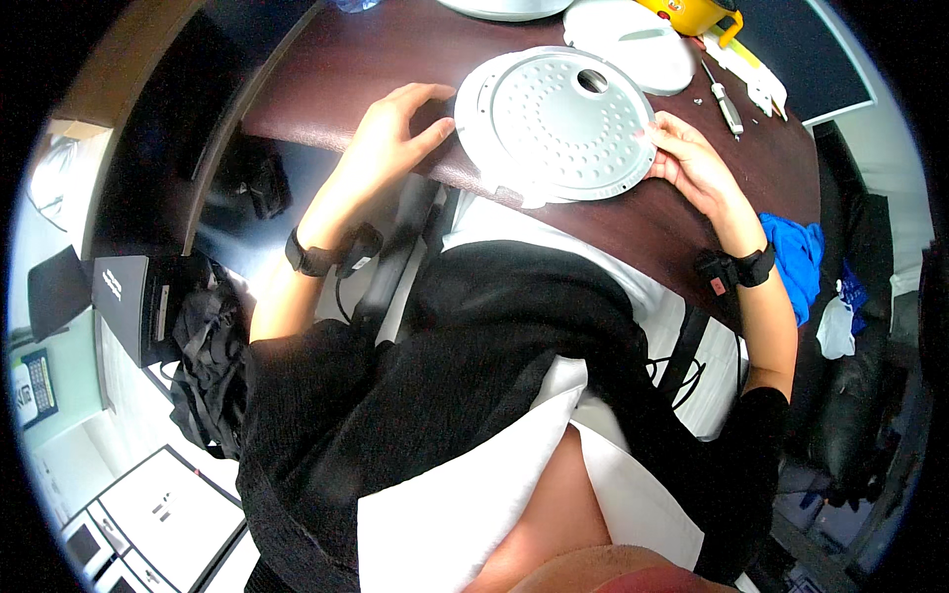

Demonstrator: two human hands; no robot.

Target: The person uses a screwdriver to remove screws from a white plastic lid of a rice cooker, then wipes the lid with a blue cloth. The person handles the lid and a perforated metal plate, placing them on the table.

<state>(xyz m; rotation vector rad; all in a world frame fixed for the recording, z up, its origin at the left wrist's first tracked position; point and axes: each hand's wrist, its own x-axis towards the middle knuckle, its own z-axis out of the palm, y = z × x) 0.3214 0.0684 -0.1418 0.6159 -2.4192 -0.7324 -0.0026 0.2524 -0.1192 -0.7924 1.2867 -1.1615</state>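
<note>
A round light-grey lid plate, dimpled all over and pierced by one oval hole near its far edge, is at the table's near edge. It looks like the inner lid of a cooker. My right hand pinches its right rim, thumb on top and fingers curled at the side. Beside the left rim is my left hand, thumb and fingers apart, apparently holding nothing. Behind the plate lies a white rounded cover. To its right rests a screwdriver with a pale handle and thin shaft.
The dark red-brown table also bears a yellow container with a handle, a white-and-yellow strip, and small loose bits near the screwdriver. A blue cloth is at the table's right edge. A dark box stands at left.
</note>
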